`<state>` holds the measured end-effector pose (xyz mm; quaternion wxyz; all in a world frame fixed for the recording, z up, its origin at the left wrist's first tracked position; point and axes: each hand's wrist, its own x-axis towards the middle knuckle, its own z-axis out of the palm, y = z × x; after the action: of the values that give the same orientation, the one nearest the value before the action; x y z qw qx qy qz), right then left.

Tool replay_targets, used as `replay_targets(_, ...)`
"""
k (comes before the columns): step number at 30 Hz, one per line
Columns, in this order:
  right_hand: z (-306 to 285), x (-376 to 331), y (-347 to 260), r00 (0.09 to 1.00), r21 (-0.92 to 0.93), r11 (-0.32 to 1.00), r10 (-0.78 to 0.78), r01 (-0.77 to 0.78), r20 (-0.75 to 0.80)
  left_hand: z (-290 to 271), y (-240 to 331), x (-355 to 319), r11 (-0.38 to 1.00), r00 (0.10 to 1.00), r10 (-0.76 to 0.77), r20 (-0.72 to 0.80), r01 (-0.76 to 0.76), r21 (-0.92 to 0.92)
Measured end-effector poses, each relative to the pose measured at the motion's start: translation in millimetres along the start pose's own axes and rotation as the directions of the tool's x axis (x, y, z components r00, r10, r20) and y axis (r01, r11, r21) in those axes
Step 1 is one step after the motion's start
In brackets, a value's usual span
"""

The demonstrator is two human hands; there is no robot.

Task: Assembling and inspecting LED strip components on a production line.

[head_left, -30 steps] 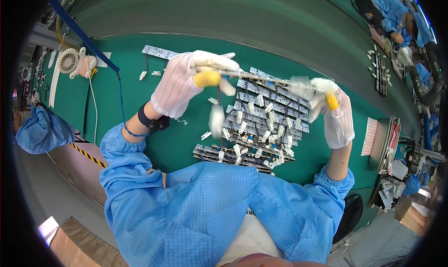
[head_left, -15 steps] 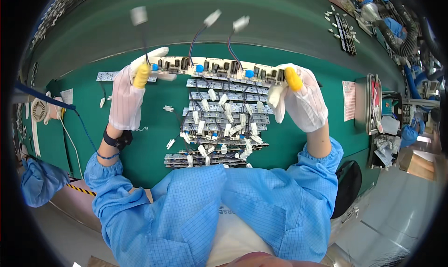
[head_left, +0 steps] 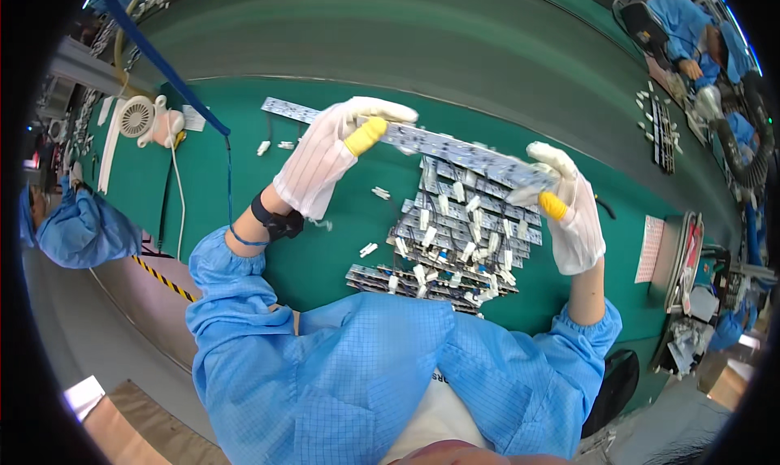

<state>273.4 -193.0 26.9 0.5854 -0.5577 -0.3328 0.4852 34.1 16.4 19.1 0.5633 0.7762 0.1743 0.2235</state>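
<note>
A long narrow circuit board (head_left: 467,153) is held up by its two ends, its pale grey, dotted face showing. My left hand (head_left: 325,152), in a white striped glove with a yellow thumb cover, is closed on the left end. On the right end, my right hand (head_left: 575,213), gloved alike, grips with its yellow-covered thumb below the edge. Its other fingers are partly hidden. Below the held board lies a stack of similar circuit boards (head_left: 520,225) with white plug connectors (head_left: 428,236) on short dark wires. Another grey circuit board (head_left: 284,109) lies flat beyond my left hand.
Loose white connectors (head_left: 369,249) lie on the green mat (head_left: 317,262). A small fan (head_left: 136,117) stands at the left, with a blue cord (head_left: 229,173) hanging nearby. At the right are a metal tray (head_left: 681,262) and a printed sheet (head_left: 650,248). A co-worker (head_left: 686,30) sits far right.
The circuit board has been turned over: its component side with wires was showing, and now the grey dotted face shows. It tilts down to the right. The whole view has swung left.
</note>
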Motion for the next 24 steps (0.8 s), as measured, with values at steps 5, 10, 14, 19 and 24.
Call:
replay_targets(5,-36.1,14.2,19.0,0.977,-0.924,0.363,-0.207,0.123,0.048,-86.9,-33.0,-3.7,0.94,0.916,-0.011,-0.401,0.146,0.307)
replay_targets(10,-45.4,17.3,31.0,0.96,-0.992,-0.079,-0.258,0.096,0.114,-136.2,-87.5,-15.9,0.652,0.92,-0.065,-0.386,0.332,0.682)
replay_targets(14,-67.6,22.6,41.2,0.978,-0.794,0.604,-0.2,0.075,-0.059,-83.2,-43.3,2.2,0.564,0.847,0.356,-0.395,0.143,0.813)
replay_targets(19,-35.6,8.8,-4.7,0.955,-0.877,0.475,-0.285,0.068,-0.08,-6.2,-1.7,2.4,0.843,0.949,0.299,-0.101,-0.213,0.494)
replay_targets(24,-38.5,13.8,30.1,0.965,-0.987,-0.16,-0.26,-0.024,0.019,16.5,0.2,1.0,0.838,0.948,0.318,-0.03,-0.266,0.476)
